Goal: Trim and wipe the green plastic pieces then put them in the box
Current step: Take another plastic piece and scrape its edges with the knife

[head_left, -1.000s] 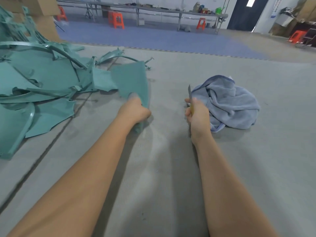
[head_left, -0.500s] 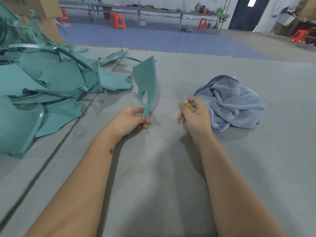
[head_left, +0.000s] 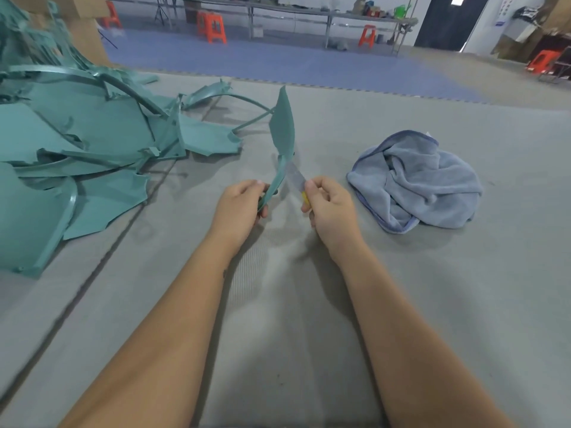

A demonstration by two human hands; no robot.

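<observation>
My left hand (head_left: pixel 239 205) grips the lower end of a green plastic piece (head_left: pixel 282 131), which stands edge-on and upright above the grey mat. My right hand (head_left: pixel 329 203) holds a utility knife (head_left: pixel 296 177) with a yellow handle; its blade points up-left and meets the narrow stem of the piece. A pile of green plastic pieces (head_left: pixel 77 140) lies at the left. A cardboard box (head_left: pixel 83 29) stands behind the pile at the top left, mostly hidden.
A crumpled blue-grey cloth (head_left: pixel 420 177) lies on the grey mat (head_left: pixel 278 335) to the right of my hands. A seam in the mat runs diagonally at the left. Far off stand long tables (head_left: pixel 309 10) and orange stools (head_left: pixel 213 26) on blue flooring.
My left hand turned the green piece from flat-on to edge-on and upright. My right hand brought the knife leftward until its blade reached the piece's stem.
</observation>
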